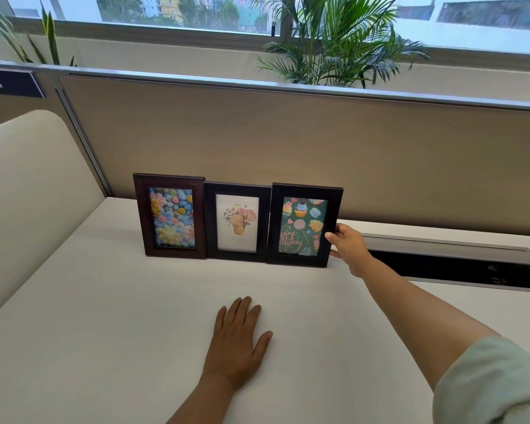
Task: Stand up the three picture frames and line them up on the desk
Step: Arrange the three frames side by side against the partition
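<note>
Three dark picture frames stand upright side by side near the back of the white desk [104, 301]. The left frame [169, 216] shows colourful flowers. The middle frame [237, 222] holds a bouquet on white and sits slightly further back. The right frame [304, 224] shows cupcakes and lollipops on green. My right hand [348, 244] grips the right frame's right edge, thumb on the front and fingers behind it. My left hand [237, 341] lies flat on the desk, palm down, in front of the frames and apart from them.
A beige partition [288, 142] rises right behind the frames. A cream curved panel [28, 194] borders the desk on the left. An open cable trough [456, 267] with a metal lid runs along the back right. Plants stand beyond the partition by the window.
</note>
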